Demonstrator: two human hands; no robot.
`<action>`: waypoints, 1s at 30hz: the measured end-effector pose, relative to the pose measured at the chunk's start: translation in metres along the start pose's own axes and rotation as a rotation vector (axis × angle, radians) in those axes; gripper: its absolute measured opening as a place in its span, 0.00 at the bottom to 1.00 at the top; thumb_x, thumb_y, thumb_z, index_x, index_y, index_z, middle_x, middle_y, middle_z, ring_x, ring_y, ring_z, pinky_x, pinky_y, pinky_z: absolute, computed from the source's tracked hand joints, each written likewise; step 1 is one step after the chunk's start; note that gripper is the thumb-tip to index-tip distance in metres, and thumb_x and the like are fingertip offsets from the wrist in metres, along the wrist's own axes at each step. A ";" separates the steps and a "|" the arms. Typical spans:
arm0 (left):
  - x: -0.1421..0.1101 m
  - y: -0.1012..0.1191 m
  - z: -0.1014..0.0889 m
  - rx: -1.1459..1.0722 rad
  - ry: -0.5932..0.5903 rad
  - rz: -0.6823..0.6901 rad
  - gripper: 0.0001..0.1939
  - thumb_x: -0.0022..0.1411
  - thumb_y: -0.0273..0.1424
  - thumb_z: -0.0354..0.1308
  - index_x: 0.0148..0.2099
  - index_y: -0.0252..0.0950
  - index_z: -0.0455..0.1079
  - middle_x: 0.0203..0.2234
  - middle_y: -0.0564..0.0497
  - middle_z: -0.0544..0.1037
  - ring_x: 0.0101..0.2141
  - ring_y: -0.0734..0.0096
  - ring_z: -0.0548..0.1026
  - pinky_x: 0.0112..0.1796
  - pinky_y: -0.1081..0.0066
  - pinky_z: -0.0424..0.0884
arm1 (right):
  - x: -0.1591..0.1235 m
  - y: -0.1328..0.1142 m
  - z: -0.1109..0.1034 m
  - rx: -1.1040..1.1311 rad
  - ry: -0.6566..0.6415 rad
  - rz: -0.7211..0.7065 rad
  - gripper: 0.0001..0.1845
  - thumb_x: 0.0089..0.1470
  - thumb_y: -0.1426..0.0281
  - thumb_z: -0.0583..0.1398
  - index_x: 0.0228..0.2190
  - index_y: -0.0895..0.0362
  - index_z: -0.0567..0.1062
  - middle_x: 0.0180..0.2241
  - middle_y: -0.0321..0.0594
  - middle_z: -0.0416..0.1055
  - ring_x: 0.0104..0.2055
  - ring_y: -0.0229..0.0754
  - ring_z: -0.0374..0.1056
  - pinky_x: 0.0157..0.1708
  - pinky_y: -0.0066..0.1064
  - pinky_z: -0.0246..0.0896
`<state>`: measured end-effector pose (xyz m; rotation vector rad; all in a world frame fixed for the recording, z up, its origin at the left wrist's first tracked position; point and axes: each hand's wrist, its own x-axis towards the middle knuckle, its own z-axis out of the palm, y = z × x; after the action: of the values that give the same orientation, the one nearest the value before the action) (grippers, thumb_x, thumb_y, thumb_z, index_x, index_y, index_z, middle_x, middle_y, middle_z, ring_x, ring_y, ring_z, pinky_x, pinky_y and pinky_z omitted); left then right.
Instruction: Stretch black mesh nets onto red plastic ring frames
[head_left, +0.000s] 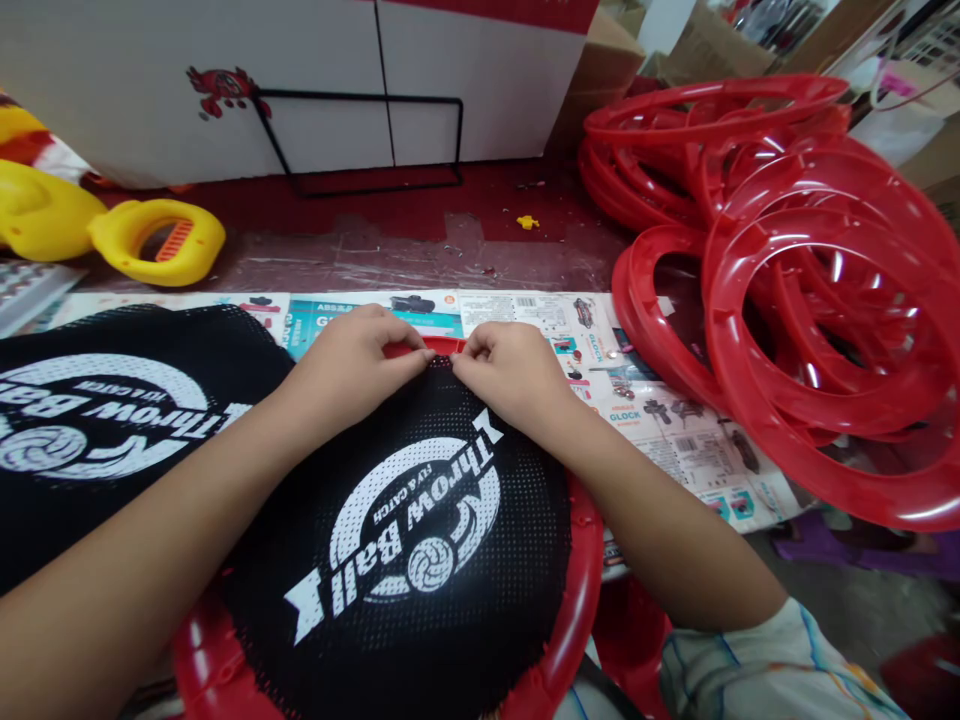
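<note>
A round piece of black mesh fabric [517,560], printed in white with "Throw Ball", lies over a red plastic ring [583,580] in front of me. At the ring's far edge, my left hand [364,350] pinches the fabric's rim between thumb and fingers. My right hand [514,370] pinches the same rim just to the right, the fingertips of both hands nearly meeting. Small loops of the fabric's edge appear caught along the ring at lower left and right. What exactly lies under the fingertips is hidden.
More printed black mesh [142,400] lies at left. Yellow plastic pieces [161,243] sit behind it. Red rings [832,300] are heaped at right. A black wire frame [360,97] stands before a large white box [315,50]. Printed cardboard [592,340] covers the table.
</note>
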<state>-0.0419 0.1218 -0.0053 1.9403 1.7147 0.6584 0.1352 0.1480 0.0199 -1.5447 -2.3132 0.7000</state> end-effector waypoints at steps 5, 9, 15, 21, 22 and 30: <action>0.000 0.002 0.001 0.021 0.014 0.000 0.14 0.59 0.40 0.53 0.33 0.37 0.75 0.31 0.47 0.73 0.35 0.60 0.72 0.38 0.62 0.68 | 0.001 -0.001 0.001 0.008 0.018 0.024 0.08 0.48 0.71 0.57 0.23 0.59 0.75 0.22 0.37 0.71 0.24 0.35 0.62 0.26 0.27 0.50; -0.001 0.005 0.003 0.037 0.017 -0.008 0.12 0.58 0.37 0.53 0.34 0.36 0.75 0.30 0.48 0.71 0.35 0.61 0.71 0.38 0.64 0.68 | 0.000 -0.001 -0.001 -0.044 -0.009 0.038 0.07 0.49 0.72 0.58 0.24 0.60 0.76 0.23 0.38 0.72 0.25 0.35 0.62 0.26 0.28 0.50; -0.005 0.003 0.005 0.108 0.023 0.135 0.15 0.62 0.35 0.49 0.39 0.33 0.74 0.34 0.45 0.70 0.37 0.60 0.70 0.42 0.61 0.67 | 0.001 0.000 -0.011 -0.115 -0.074 0.033 0.10 0.51 0.68 0.62 0.21 0.59 0.75 0.22 0.36 0.70 0.25 0.35 0.60 0.27 0.29 0.47; -0.008 -0.003 0.005 0.140 0.019 0.219 0.18 0.64 0.35 0.46 0.46 0.33 0.73 0.36 0.44 0.71 0.40 0.58 0.70 0.44 0.59 0.67 | 0.006 0.008 -0.015 -0.040 -0.100 0.034 0.14 0.51 0.69 0.60 0.17 0.59 0.71 0.18 0.33 0.64 0.22 0.32 0.56 0.26 0.29 0.47; -0.009 -0.003 0.005 0.138 0.019 0.219 0.18 0.64 0.36 0.46 0.46 0.33 0.73 0.36 0.44 0.71 0.40 0.57 0.70 0.44 0.59 0.67 | 0.007 0.010 -0.015 -0.020 -0.109 0.035 0.14 0.51 0.70 0.60 0.17 0.59 0.70 0.17 0.33 0.64 0.22 0.32 0.56 0.26 0.28 0.46; -0.008 -0.003 0.004 0.099 0.020 0.202 0.18 0.64 0.36 0.47 0.46 0.32 0.73 0.37 0.43 0.72 0.41 0.57 0.71 0.46 0.58 0.67 | 0.011 0.015 -0.013 -0.021 -0.155 0.037 0.13 0.50 0.70 0.59 0.16 0.59 0.68 0.16 0.32 0.61 0.21 0.32 0.56 0.25 0.29 0.46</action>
<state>-0.0427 0.1137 -0.0111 2.2034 1.6045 0.6771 0.1488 0.1657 0.0228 -1.5985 -2.4147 0.8342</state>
